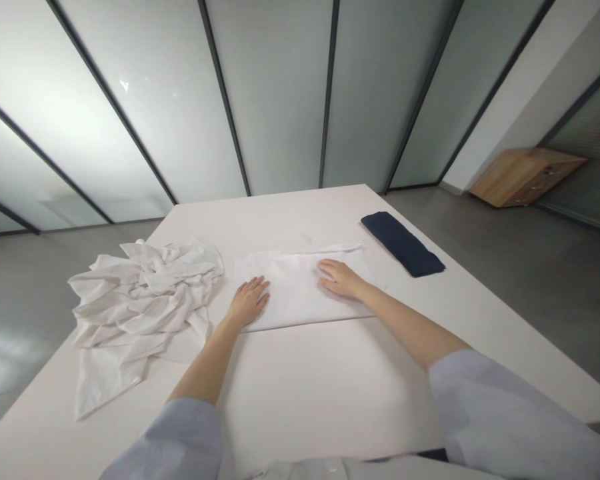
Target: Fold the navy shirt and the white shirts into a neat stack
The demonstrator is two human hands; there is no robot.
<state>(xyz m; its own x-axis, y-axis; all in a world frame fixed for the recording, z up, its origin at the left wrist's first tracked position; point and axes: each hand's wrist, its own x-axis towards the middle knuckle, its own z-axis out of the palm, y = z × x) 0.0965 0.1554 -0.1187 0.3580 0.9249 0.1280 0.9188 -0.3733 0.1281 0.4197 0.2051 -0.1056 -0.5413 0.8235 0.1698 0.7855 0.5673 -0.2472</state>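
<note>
A white cloth lies folded into a flat rectangle in the middle of the table, its far edge slightly uneven. My left hand rests flat on the cloth's left end, fingers stretched out. On its right half lies my right hand, palm down with the fingers a little apart. Neither hand grips anything. To the left is a heap of crumpled white cloth, one corner trailing toward the near left side. A dark blue folded cloth lies flat beyond my right hand.
The white table has its far edge near a frosted glass partition with dark frames. A wooden cabinet stands on the grey floor at the far right.
</note>
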